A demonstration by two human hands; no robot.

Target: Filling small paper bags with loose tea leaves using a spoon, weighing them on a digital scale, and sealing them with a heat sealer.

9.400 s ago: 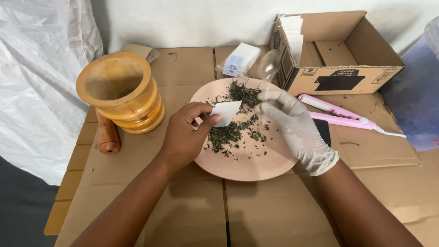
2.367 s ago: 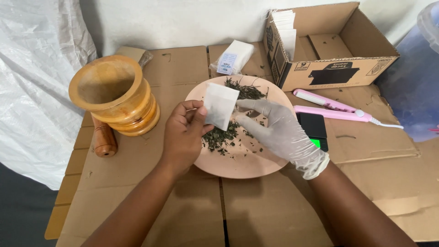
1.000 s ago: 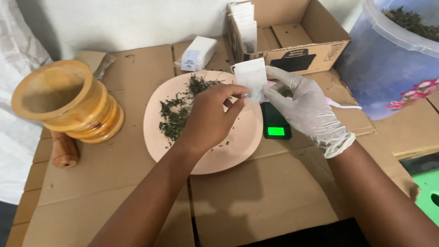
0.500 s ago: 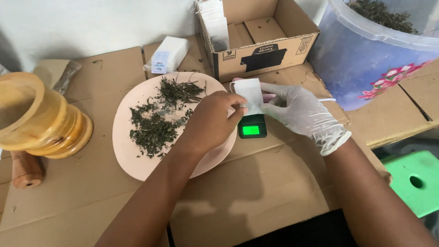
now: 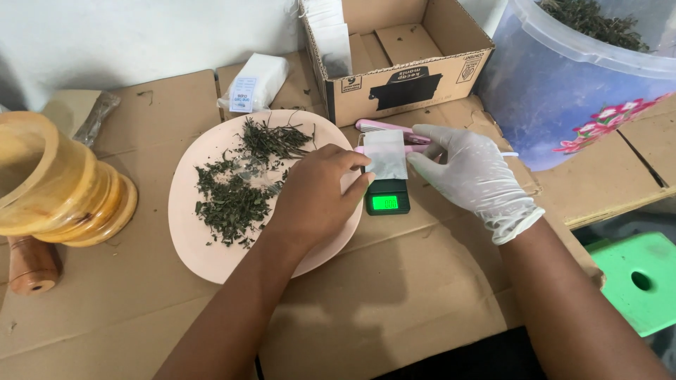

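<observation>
Small white paper sachet [image 5: 385, 155] sat flat atop the little black scale [image 5: 386, 196], pinched between both hands' fingertips, green display glowing below.

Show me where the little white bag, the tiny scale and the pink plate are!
little white bag [image 5: 385, 155], head view, middle of its flat face.
tiny scale [image 5: 386, 203], head view, on its lit green screen.
pink plate [image 5: 189, 176], head view, bare left rim.

scale [image 5: 386, 198] top under sachet [image 5: 385, 155], mortar [image 5: 49, 183] cut off left
</observation>
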